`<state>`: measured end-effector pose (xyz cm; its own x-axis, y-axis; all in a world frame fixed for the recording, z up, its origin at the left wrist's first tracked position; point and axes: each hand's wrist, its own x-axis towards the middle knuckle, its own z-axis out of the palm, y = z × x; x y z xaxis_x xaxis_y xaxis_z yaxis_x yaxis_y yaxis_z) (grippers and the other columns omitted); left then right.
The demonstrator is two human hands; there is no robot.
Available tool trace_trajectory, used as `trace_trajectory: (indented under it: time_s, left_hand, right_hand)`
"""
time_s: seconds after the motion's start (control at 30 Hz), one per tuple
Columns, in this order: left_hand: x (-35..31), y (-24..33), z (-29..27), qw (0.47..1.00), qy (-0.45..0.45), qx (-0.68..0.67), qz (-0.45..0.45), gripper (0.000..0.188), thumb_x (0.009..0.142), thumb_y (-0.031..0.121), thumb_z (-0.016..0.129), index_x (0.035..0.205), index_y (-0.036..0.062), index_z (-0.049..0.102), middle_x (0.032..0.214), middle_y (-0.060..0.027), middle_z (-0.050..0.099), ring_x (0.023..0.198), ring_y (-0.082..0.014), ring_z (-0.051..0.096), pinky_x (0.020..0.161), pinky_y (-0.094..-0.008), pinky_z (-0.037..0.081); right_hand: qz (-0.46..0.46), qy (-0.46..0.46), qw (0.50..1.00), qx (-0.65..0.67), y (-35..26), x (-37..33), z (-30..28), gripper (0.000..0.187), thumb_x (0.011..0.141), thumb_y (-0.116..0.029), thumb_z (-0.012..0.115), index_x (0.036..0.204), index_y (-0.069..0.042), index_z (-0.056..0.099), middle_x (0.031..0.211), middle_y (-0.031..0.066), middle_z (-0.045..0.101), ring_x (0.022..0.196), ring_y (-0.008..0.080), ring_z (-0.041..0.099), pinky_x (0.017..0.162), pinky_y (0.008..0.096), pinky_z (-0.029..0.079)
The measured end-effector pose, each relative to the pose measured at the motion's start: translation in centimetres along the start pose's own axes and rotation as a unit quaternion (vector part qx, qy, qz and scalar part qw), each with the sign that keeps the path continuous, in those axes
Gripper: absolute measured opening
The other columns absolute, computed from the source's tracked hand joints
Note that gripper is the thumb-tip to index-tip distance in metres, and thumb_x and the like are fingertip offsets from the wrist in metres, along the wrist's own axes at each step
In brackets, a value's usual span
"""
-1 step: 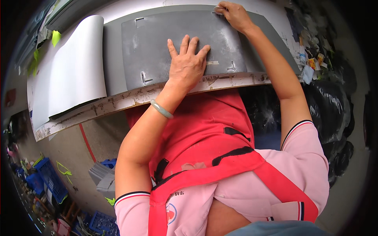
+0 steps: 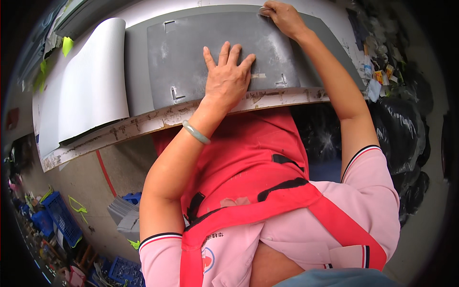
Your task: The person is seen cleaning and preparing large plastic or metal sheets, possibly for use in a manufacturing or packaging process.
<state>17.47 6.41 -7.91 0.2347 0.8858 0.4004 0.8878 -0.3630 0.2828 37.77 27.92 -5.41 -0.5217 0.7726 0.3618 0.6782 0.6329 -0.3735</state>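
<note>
A dark grey template panel (image 2: 191, 62), smudged with white, lies over a larger grey sheet (image 2: 137, 71) on the bench. Angular cut-outs show near the panel's corners; the one at the lower left (image 2: 177, 94) is edged in white. My left hand (image 2: 227, 79) rests flat on the middle of the panel, fingers spread and nothing held. At the panel's far right corner, my right hand (image 2: 287, 20) pinches a small pale rounded piece (image 2: 264, 10), which looks like tailor's chalk. The fingers partly cover it and the cut-out there.
A white-backed sheet (image 2: 93, 71) curls over at the left. Black plastic bags (image 2: 401, 129) and small scraps (image 2: 380, 79) crowd the right side. Blue crates (image 2: 64, 217) stand on the floor at lower left. The bench's worn front edge (image 2: 143, 123) runs before my body.
My right hand and the pale piece have shifted very slightly at the far right corner. My left hand stays in place on the panel.
</note>
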Motion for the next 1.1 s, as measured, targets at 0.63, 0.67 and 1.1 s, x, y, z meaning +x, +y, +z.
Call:
trace_trajectory:
  time_s: [0.63, 0.67, 1.1]
  left_hand:
    - [-0.2, -0.3, 0.4, 1.000, 0.012, 0.004, -0.010, 0.035, 0.095, 0.023, 0.064, 0.130, 0.0241, 0.066, 0.140, -0.0095, 0.054, 0.139, -0.0340, 0.045, 0.113, -0.0736, 0.025]
    - [-0.2, -0.4, 0.6, 1.000, 0.022, -0.010, -0.002, 0.033, 0.095, 0.024, 0.063, 0.129, 0.0218, 0.066, 0.138, -0.0114, 0.055, 0.138, -0.0361, 0.046, 0.112, -0.0758, 0.023]
    - [-0.9, -1.0, 0.7, 0.999, 0.018, 0.016, -0.021, 0.035, 0.096, 0.025, 0.063, 0.130, 0.0222, 0.066, 0.140, -0.0109, 0.055, 0.140, -0.0347, 0.044, 0.112, -0.0762, 0.024]
  right_hand:
    - [0.296, -0.021, 0.948, 0.112, -3.6, 0.5, -0.8, 0.014, 0.093, -0.011, 0.055, 0.104, -0.003, 0.059, 0.068, 0.0080, 0.066, 0.055, 0.0163, 0.064, 0.049, 0.0346, 0.053]
    - [0.278, -0.022, 0.956, 0.089, -3.7, 0.6, -0.9, 0.014, 0.092, -0.010, 0.054, 0.103, -0.003, 0.059, 0.067, 0.0080, 0.065, 0.055, 0.0166, 0.064, 0.049, 0.0349, 0.053]
    - [0.228, -0.025, 0.964, 0.136, -6.3, 3.6, -0.2, 0.023, 0.096, -0.022, 0.065, 0.099, 0.000, 0.068, 0.073, 0.0082, 0.068, 0.059, 0.0160, 0.066, 0.055, 0.0300, 0.055]
